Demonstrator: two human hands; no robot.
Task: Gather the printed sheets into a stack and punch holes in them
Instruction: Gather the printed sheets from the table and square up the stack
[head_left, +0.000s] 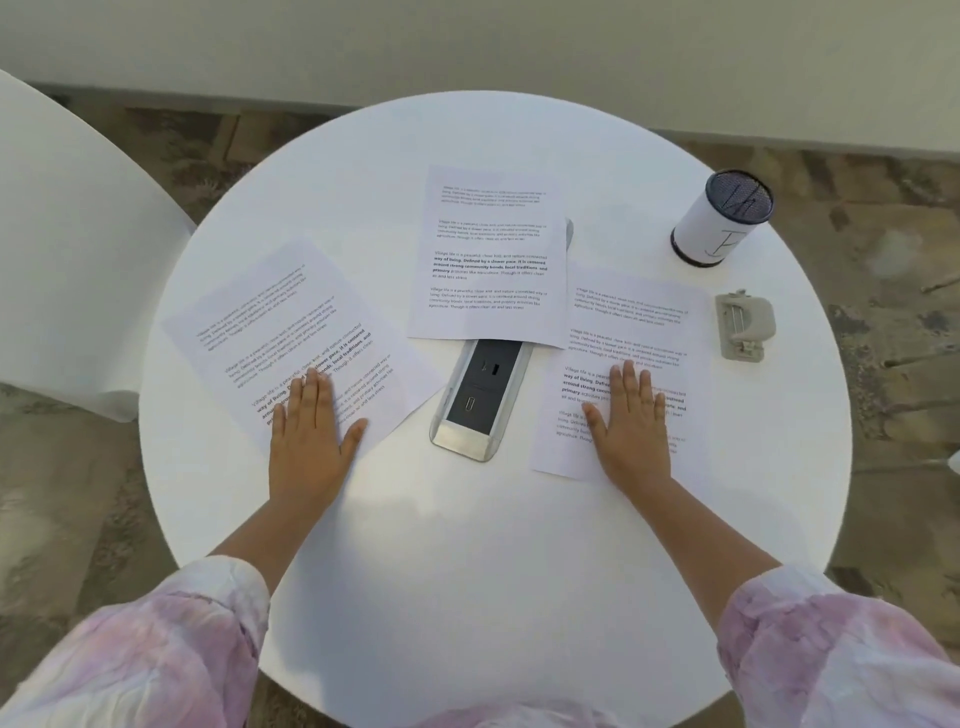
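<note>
Three printed sheets lie apart on the round white table (467, 545). The left sheet (270, 322) is turned at an angle, and my left hand (309, 431) rests flat on its near corner, fingers together, thumb out. The middle sheet (491, 260) lies farther back, untouched. The right sheet (634, 322) has my right hand (631, 423) pressed flat on its lower half, fingers spread. A grey hole punch (744, 325) sits to the right of that sheet, apart from both hands.
A metal power socket panel (480, 395) is set in the table's middle, its far end under the middle sheet. A white cylindrical container with a dark mesh top (722, 218) stands at the back right. A white chair (67, 260) is on the left.
</note>
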